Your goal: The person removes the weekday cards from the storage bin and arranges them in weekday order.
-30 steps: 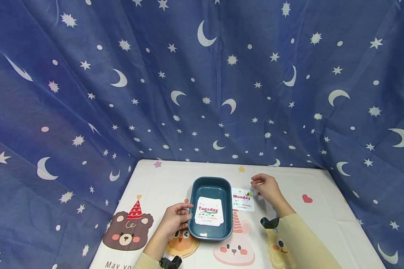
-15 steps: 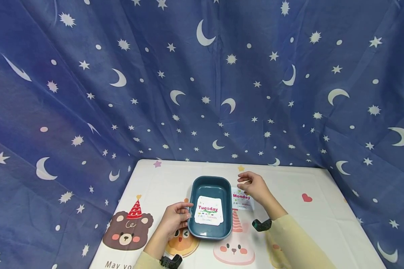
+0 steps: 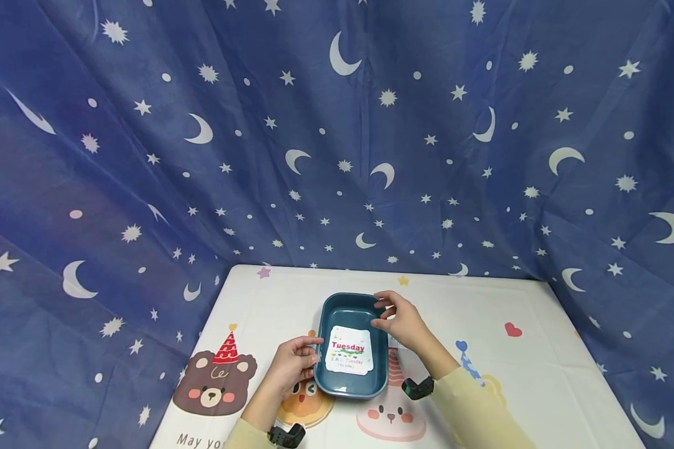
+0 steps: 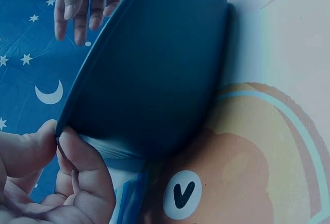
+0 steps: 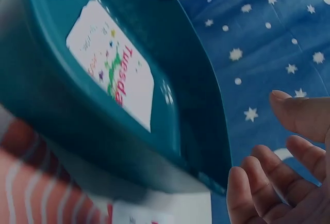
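Now the tray [image 3: 351, 312] — left fingers [image 3: 309, 357] pinch its rim.

Left hand [image 3: 293, 363] pinches (thumb on top); right hand [image 3: 400, 319] hovers, fingers relaxed.

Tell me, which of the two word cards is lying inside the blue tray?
The Tuesday card, flat on the floor of the blue tray. The other card lies outside on the table, by the tray's right wall, mostly hidden under the right hand.
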`<control>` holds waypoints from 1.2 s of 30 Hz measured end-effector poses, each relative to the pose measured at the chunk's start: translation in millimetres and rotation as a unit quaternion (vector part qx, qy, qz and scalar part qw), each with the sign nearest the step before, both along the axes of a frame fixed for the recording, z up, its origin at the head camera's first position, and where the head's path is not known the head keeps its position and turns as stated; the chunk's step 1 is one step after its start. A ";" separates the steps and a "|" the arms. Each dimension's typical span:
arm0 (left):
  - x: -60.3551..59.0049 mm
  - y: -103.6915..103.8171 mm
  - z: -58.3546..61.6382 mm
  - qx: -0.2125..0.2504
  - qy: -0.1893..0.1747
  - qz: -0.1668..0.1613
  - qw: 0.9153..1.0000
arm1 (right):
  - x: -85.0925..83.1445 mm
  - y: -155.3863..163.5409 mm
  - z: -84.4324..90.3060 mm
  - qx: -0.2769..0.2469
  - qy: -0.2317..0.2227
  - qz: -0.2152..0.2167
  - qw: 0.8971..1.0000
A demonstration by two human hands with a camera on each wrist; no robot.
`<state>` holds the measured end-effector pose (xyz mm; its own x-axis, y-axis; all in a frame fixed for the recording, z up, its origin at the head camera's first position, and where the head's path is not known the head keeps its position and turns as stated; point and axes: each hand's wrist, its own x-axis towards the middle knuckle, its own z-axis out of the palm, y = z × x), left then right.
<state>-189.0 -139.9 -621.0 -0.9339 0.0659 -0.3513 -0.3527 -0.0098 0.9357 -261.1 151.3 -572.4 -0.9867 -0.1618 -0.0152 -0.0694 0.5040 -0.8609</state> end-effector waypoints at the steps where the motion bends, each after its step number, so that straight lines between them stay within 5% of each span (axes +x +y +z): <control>1: 0.1 0.4 0.3 0.000 0.000 0.000 1.000 | 1.1 -3.4 -0.5 0.005 0.002 0.001 1.000; 13: -0.6 0.3 -1.1 0.005 0.002 0.000 1.000 | 11.5 -33.1 -6.7 0.061 0.029 0.077 0.995; 19: -0.4 0.3 -1.1 0.007 -0.005 0.000 1.000 | 17.0 -45.5 -8.6 0.146 0.044 0.121 0.981; 36: -0.1 -0.9 0.8 0.023 -0.006 -0.005 1.000 | 25.8 -71.4 -26.3 0.288 0.054 0.144 0.945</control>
<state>-189.1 -140.8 -620.1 -0.9288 0.0914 -0.3591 -0.3643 -0.0490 0.9300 -235.3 79.8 -598.7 -0.9040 -0.4191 -0.0849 -0.3461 0.8337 -0.4304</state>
